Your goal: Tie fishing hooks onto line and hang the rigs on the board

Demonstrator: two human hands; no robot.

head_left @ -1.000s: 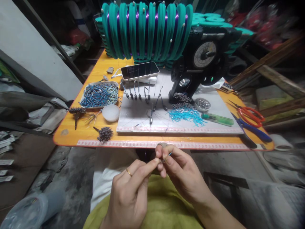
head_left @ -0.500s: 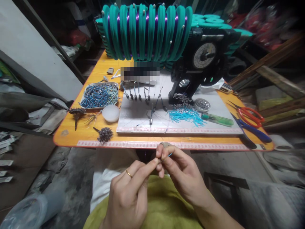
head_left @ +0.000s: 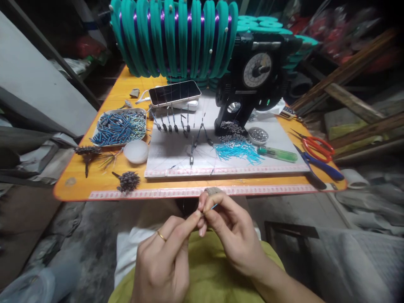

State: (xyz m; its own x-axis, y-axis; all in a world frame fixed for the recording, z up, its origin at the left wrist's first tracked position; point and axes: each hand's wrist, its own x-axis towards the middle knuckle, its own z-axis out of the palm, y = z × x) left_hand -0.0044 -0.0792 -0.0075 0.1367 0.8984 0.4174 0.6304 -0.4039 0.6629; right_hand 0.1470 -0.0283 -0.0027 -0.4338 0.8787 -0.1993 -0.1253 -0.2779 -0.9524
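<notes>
My left hand (head_left: 164, 252), with a ring on one finger, is closed in a pinch in front of the table edge. Its fingertips meet those of my right hand (head_left: 232, 231), which is closed too. A short thin blue strand (head_left: 214, 206) sticks out from between the thumb and finger of my right hand. Whatever the left fingertips grip is hidden. Beyond the hands, similar blue strands (head_left: 238, 152) lie in a pile on a white board (head_left: 167, 162). Fishing rigs with dark weights (head_left: 191, 159) hang or stand over that board.
Teal spools (head_left: 176, 38) and a black machine with a dial (head_left: 257, 70) rise at the back. A tray of blue striped pieces (head_left: 120, 126), a white cup (head_left: 135, 151) and a phone (head_left: 175, 92) are leftward. Red-handled pliers (head_left: 317, 149) and a green-handled tool (head_left: 280, 154) lie right.
The whole scene has shifted left in view as the head turned slightly right. My hands keep the same pinching pose, with the blue strand still between the fingers.
</notes>
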